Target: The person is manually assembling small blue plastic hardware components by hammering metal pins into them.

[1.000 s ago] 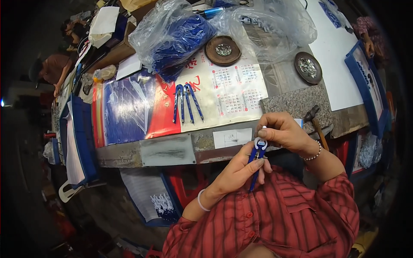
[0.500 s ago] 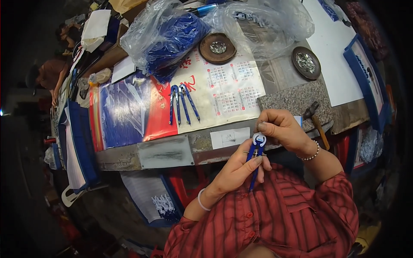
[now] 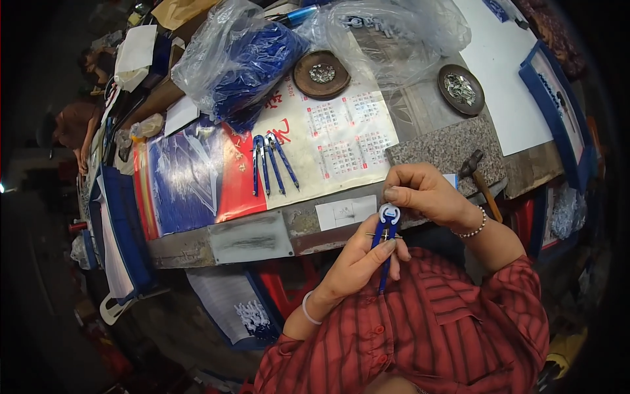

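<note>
A blue drawing compass (image 3: 390, 215) with a pale rounded head is held upright in front of my chest. My left hand (image 3: 351, 266) is closed around its legs, the thumb pressed across them below a thin metal crosspiece. Just above the compass head, my right hand (image 3: 433, 199) has thumb and forefinger pinched together. Whatever is between those fingertips is too small or hidden to make out. On the table's printed sheet, left of my hands, lie several similar blue compasses (image 3: 256, 165) side by side.
A brown dish (image 3: 302, 84) and a dark dish (image 3: 448, 105) hold small metal parts. A hammer (image 3: 482, 187) rests by a speckled stone slab (image 3: 426, 144). Plastic bags (image 3: 256, 72) lie at the back. Blue trays (image 3: 128, 223) flank the table. Another person (image 3: 75, 125) sits far left.
The view has shifted slightly, so the table things sit a little differently in the picture. Both hands keep nearly the same pose around the compass.
</note>
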The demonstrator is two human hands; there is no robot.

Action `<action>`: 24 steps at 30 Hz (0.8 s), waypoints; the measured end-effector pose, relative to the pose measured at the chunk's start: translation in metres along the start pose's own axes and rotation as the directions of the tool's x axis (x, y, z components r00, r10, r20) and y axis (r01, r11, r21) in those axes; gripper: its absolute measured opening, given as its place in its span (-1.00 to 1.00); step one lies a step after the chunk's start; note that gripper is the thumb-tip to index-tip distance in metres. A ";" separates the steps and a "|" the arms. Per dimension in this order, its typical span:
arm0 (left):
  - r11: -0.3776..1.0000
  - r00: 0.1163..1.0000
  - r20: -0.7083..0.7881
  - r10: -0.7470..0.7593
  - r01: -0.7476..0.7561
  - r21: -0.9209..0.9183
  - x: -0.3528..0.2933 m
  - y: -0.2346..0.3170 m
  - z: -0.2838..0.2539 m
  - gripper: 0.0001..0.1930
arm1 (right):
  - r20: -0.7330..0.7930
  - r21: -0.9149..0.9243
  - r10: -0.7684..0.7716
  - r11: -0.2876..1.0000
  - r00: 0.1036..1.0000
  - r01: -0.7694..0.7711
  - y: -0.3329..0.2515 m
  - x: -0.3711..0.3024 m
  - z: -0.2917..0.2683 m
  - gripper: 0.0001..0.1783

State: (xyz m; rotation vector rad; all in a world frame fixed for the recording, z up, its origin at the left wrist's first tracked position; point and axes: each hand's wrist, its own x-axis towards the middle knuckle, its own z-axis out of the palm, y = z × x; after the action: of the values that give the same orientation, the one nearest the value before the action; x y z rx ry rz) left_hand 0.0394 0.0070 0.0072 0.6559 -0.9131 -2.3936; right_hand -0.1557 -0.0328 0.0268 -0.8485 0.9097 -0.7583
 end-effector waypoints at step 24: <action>0.999 0.999 -0.018 -0.030 0.031 0.015 0.014 -0.001 0.002 -0.54 | -0.072 -0.028 -0.134 0.991 0.988 0.132 0.011 -0.006 -0.010 -0.81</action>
State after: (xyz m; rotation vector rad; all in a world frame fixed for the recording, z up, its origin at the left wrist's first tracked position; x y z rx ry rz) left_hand 0.0274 0.0006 0.0045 0.7003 -0.9213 -2.4062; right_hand -0.1651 -0.0254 0.0154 -0.9137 0.9355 -0.9013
